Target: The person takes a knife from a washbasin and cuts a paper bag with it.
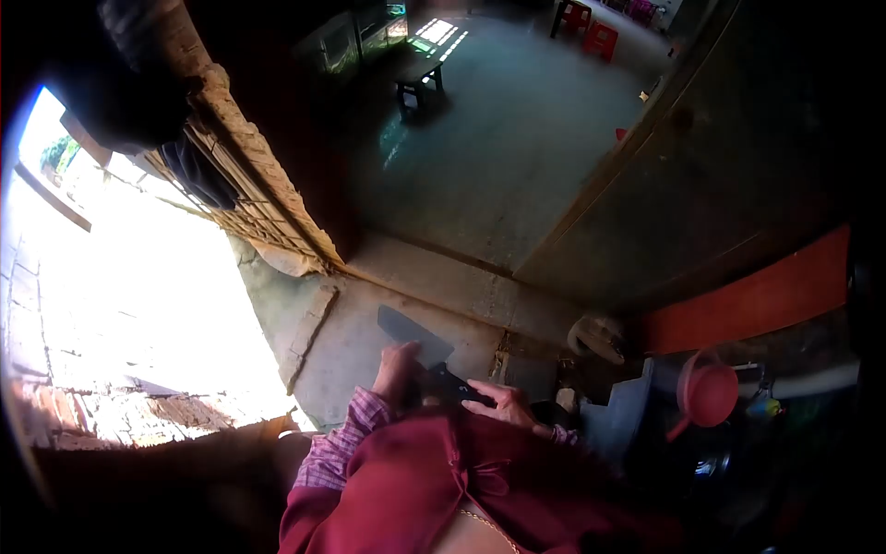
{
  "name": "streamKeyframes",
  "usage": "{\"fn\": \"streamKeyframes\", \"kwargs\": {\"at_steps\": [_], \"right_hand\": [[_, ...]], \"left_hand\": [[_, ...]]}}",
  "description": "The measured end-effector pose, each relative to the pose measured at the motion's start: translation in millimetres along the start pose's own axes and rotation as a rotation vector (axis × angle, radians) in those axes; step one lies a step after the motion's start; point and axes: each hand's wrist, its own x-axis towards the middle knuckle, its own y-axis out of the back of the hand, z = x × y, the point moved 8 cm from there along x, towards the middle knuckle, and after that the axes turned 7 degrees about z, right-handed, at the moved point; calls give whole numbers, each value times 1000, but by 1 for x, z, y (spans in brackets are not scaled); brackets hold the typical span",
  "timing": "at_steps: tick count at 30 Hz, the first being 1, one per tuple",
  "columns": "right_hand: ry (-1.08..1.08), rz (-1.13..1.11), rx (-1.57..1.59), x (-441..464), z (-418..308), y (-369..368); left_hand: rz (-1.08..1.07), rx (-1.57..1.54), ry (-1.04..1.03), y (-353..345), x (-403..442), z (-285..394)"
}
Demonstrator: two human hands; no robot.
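A wide grey knife blade (pixel 413 334) points up and to the left in front of the body, and its dark handle (pixel 449 382) lies toward the lower right. My left hand (pixel 398 371) is closed at the lower edge of the blade, with its fingertips against the metal. At the handle end is my right hand (pixel 508 404), its thumb and fingers closed around the dark handle. Part of the handle and the right palm are in shadow.
Doorway sill (pixel 461 256) ahead; beyond it, a dark stool (pixel 420 76) and a red stool (pixel 600 41). Brick wall edge (pixel 268 175) on the left beside bright sunlit ground. At the right are a grey-blue container (pixel 624 411), a pink dipper (pixel 712 395) and an orange-red panel (pixel 757 300).
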Motion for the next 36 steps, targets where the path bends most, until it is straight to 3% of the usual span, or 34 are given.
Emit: {"fn": "streamKeyframes", "kwargs": {"at_steps": [2,4,5,8,9,10,12,14,17,18,20,23,26,29,32,33,34,36], "right_hand": [[-86,-16,19,33,-3,2],[-38,4,87,79,7,-1],[-204,-43,210,96,25,-6],[-34,233,203,170,22,10],[-204,159,333,203,35,6],[-194,341,111,229,36,15],[-238,350,242,286,33,30],[-370,388,140,338,17,51],[-551,240,207,404,37,66],[-614,212,196,418,39,72],[-608,281,225,447,26,100],[-820,190,399,452,20,127],[-497,376,239,447,22,164],[-539,501,189,430,28,194],[-598,631,244,434,25,235],[-502,719,171,433,42,244],[-693,669,301,441,55,268],[-499,735,173,462,42,314]], "left_hand": [[-13,-184,-24,-9,37,12],[-146,-320,122,-20,74,22],[-227,-297,108,-24,98,17],[-199,-312,161,-27,169,32],[-231,-302,21,-25,198,51],[-254,-278,61,-26,236,59],[-290,-234,181,-21,291,77],[-475,-324,239,-16,351,100],[-600,-216,122,21,403,196],[-551,-169,207,41,425,194],[-382,-100,136,82,456,208],[-167,50,325,146,479,122],[-59,162,519,194,460,27],[-206,479,1125,209,399,-22],[-176,438,1097,200,401,-24],[-158,424,1059,193,414,-19],[-137,412,1018,180,430,-3],[-103,390,939,167,457,17]]}}
